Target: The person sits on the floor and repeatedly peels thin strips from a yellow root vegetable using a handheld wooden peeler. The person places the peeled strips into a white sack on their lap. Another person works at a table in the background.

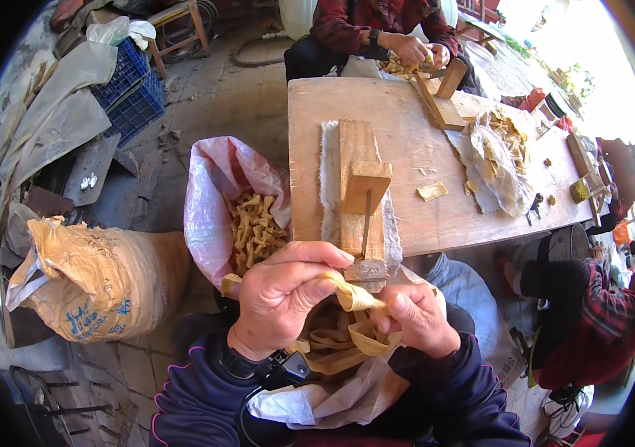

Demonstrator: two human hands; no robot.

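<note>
My left hand (281, 296) pinches one end of a folded pale-yellow strip (354, 296), its index finger stretched out above. The strip's other side is held between the thumb and fingers of my right hand (418, 318). Between the hands it forms a knot-like fold. Below them, long strips of the same kind (334, 343) lie loose in an open sack (351, 394) on my lap. Just beyond my hands, a wooden block (370, 184) stands on a wooden bar (356, 145), with a thin upright metal piece (367, 223) at its near side.
The bar rests on a cloth on a wooden table (317, 106). A pink sack (206, 207) of knotted pieces stands left, beside a large paper sack (122, 279). Across the table a person (345, 28) handles similar pieces. Another person (585, 329) sits at right. A plastic bag (496, 167) holds more pieces.
</note>
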